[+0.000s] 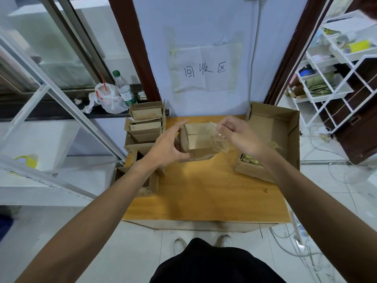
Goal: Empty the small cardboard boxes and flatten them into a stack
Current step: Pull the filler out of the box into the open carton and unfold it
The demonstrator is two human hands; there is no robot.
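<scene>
Left hand [167,144] around left side of box [201,137], right hand [240,133] on plastic [220,140]

Small boxes [145,127] left of large box [273,127]

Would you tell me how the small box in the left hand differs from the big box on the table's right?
The small box is gripped by the left hand; the big box rests on the table. The small box's flaps look closed; the big box is open on top. Both are brown cardboard.
</scene>
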